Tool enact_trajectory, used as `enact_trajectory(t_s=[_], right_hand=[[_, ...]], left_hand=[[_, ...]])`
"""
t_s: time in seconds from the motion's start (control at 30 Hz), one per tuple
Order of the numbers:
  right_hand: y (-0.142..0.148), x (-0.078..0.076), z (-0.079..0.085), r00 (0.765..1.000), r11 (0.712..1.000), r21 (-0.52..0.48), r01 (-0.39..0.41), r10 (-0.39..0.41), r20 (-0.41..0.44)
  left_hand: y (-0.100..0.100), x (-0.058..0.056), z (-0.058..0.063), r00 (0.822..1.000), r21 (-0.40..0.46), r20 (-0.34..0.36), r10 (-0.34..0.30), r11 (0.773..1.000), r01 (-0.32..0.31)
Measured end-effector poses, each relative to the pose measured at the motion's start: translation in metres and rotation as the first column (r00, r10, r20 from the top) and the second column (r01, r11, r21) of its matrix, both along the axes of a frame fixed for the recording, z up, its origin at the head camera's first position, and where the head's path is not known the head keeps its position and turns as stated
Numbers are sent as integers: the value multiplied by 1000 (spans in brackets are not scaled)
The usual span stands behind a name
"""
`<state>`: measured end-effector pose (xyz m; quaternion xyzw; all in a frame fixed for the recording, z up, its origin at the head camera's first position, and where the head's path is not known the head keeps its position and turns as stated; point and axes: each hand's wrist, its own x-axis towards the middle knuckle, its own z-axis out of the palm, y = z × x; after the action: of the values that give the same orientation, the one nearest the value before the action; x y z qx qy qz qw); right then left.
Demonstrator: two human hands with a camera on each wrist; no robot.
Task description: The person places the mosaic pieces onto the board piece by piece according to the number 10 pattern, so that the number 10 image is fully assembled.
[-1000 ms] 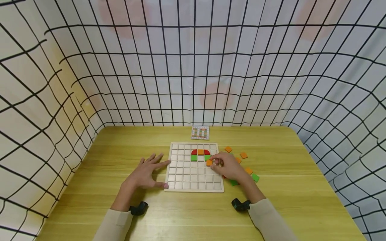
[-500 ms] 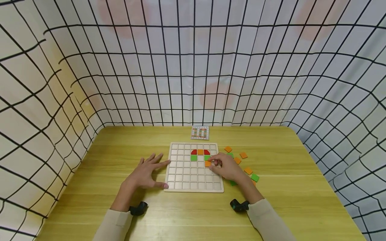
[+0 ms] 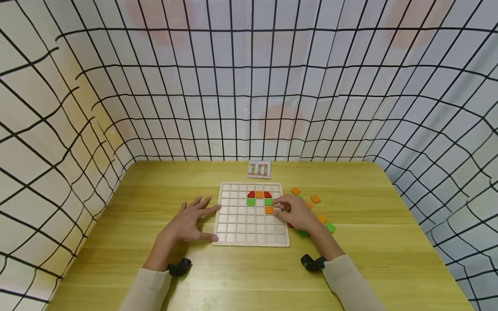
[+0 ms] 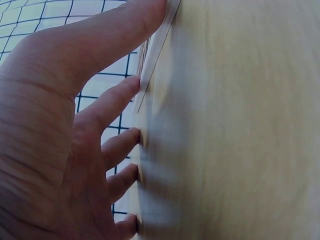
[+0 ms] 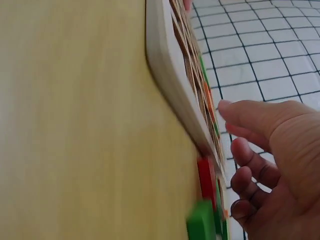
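Note:
A pale wooden grid board [image 3: 231,229] lies on the table. In its upper right cells sit red quarter-round tiles [image 3: 251,195], an orange square tile [image 3: 259,195] between them and green square tiles [image 3: 250,202] below. Another orange tile [image 3: 269,210] is in the cell under the right green one. My left hand [image 3: 189,223] is spread flat, thumb and index finger touching the board's left edge. Just right of the lower orange tile is my right hand [image 3: 297,214], its fingers loosely bent. Nothing shows between thumb and fingers of the right hand [image 5: 280,165] in the right wrist view.
Loose orange tiles [image 3: 315,198] and green tiles [image 3: 330,228] lie right of the board, some under my right hand. A small printed pattern card [image 3: 259,169] lies behind the board. A black-gridded white curtain [image 3: 249,86] encloses the table's back and sides.
My right hand has set the orange tile into the cell below the right green tile, let go and drawn slightly right. The left hand keeps its place.

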<state>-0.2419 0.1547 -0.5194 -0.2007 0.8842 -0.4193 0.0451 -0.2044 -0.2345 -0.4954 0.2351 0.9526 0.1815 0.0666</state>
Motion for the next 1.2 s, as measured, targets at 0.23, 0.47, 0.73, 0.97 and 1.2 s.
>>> enact_trajectory(t_s=[0.23, 0.47, 0.73, 0.97, 1.2], right_hand=[[25, -1, 8, 997, 996, 38, 79, -79, -25], [59, -3, 6, 988, 989, 49, 141, -137, -65], [93, -7, -3, 976, 975, 109, 194, -181, -118], [113, -6, -9, 973, 966, 125, 226, -217, -79], [126, -5, -12, 970, 964, 109, 244, -240, -49]], left_hand=[[1, -1, 0, 1000, -2, -2, 0, 1000, 0], [0, -2, 1, 1000, -7, -8, -1, 1000, 1], [-2, -1, 1, 1000, -9, 4, 10, 1000, -10], [-2, -1, -1, 1000, -8, 5, 7, 1000, -7], [0, -1, -1, 1000, -6, 5, 2, 1000, -2]])
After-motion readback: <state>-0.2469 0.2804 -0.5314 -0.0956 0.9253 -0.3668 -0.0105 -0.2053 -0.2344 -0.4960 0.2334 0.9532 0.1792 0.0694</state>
